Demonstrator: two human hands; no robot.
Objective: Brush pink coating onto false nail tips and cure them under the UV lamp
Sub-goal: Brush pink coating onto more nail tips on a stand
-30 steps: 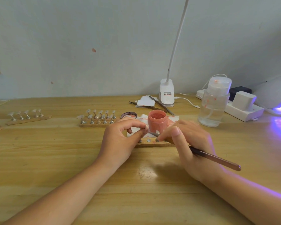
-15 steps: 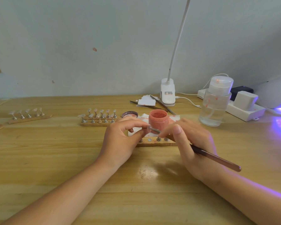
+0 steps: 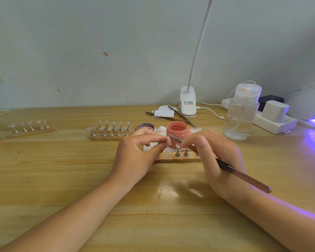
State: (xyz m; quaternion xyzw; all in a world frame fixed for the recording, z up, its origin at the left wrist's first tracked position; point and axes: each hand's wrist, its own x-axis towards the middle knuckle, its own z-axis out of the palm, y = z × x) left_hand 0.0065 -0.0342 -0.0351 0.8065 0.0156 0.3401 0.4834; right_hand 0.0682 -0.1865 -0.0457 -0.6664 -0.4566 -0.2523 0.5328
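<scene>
Both hands meet mid-desk, a bit toward the back edge. Left hand [image 3: 136, 153] pinches a small nail tip [image 3: 168, 140] between thumb and forefinger, held up off the desk. Right hand [image 3: 216, 157] grips the brush [image 3: 244, 176] pen-style, handle trailing back toward the right edge, metal ferrule end touching or just at the tip; exact contact too small to tell.

Handling guess: the tip is featherweight, thin, springy plastic, slick when wet with coating. Best held by its stand stem or side edges, not the top face. Too hard a pinch likely flips it out; light brush pressure only.

Just behind the hands, a wooden strip [image 3: 178, 159] carries two metal stands [image 3: 177, 153], one with a tip on it, plus bare round sockets to their left. Behind that, the open pink jar [image 3: 176, 132] on a white wipe, its lid [image 3: 145, 127] just to the left. Glass-like jar, tips easily if the brush knocks it.

Further left, more strips of stands with clear tips [image 3: 110, 130], and another strip [image 3: 32, 129] near the left edge, well apart.

Toward the back right: clear pump bottle [image 3: 241, 113], power strip [image 3: 273, 120], UV lamp [image 3: 309, 104] glowing purple at the right edge. Clip lamp [image 3: 188, 104] at the back edge with tweezers beside it.

Curing not yet started for the held tip.
</scene>
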